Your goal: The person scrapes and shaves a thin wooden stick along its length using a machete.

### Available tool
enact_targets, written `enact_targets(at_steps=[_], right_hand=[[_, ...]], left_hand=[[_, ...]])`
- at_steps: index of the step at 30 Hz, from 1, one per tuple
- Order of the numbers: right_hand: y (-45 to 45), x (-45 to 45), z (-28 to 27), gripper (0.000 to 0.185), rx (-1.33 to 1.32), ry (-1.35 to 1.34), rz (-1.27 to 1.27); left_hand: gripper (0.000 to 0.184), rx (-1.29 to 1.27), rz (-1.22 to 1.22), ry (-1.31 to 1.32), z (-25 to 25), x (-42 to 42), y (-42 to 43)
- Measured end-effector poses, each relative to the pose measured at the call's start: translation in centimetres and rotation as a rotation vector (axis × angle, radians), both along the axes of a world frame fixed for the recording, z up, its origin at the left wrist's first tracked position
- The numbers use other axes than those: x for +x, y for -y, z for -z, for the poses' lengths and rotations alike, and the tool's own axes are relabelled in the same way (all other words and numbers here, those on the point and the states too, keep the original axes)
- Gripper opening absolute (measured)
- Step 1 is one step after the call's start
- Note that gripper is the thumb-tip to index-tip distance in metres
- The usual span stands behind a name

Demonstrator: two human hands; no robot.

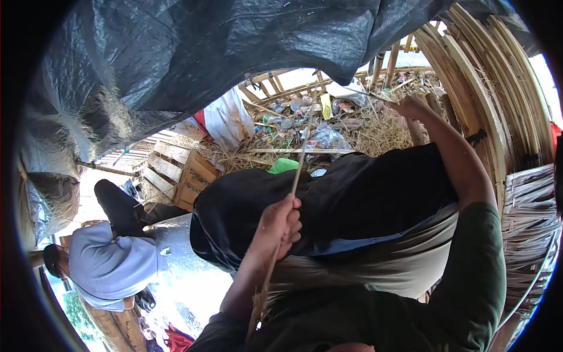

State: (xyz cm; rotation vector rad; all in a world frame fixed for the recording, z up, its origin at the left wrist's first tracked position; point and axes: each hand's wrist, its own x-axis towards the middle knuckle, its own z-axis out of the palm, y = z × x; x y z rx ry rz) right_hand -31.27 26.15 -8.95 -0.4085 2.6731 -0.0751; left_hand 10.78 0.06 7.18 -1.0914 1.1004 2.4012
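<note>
My left hand (279,226) is closed in a fist around a long, thin bamboo stick (301,161). The stick slants from near my chest, over my lap in dark trousers (381,188), and up towards the littered ground. Its lower end, beside my forearm, looks frayed. Farther out to the right, my right hand (413,109) is closed with the arm stretched forward. A thin, straight, narrow piece (374,95) sticks out of it to the left; I cannot tell whether it is a blade or a strip.
Straw and plastic litter (319,138) cover the ground ahead. A wooden crate (180,170) stands at left, near a seated person in a light shirt (111,264). Dark tarpaulin (193,53) hangs overhead. Bundled bamboo slats (487,82) rise close on my right.
</note>
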Motion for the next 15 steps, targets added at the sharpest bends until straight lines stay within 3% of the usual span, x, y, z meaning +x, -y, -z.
enact_targets(at_steps=[2, 3, 7, 10, 15], right_hand=[[-0.2, 0.9, -3.7, 0.071, 0.013, 0.289, -0.012], [0.3, 2.3, -6.4, 0.052, -0.024, 0.358, 0.000], [0.9, 4.1, -11.3, 0.027, -0.247, 0.625, -0.091], [2.2, 7.8, -14.6, 0.023, -0.402, 0.572, -0.183], [3.2, 10.8, -15.5, 0.017, -0.614, 0.513, -0.232]], left_hand=[[0.024, -0.021, -0.016, -0.043, 0.7, -0.3, 1.0], [0.025, -0.031, 0.013, -0.063, 1.1, -0.5, 1.6], [0.030, 0.011, 0.096, -0.108, 1.8, -2.9, 3.5], [0.034, 0.080, 0.003, -0.105, 1.4, -5.8, 4.1], [0.047, 0.000, 0.248, -0.347, -0.1, -9.3, 5.8]])
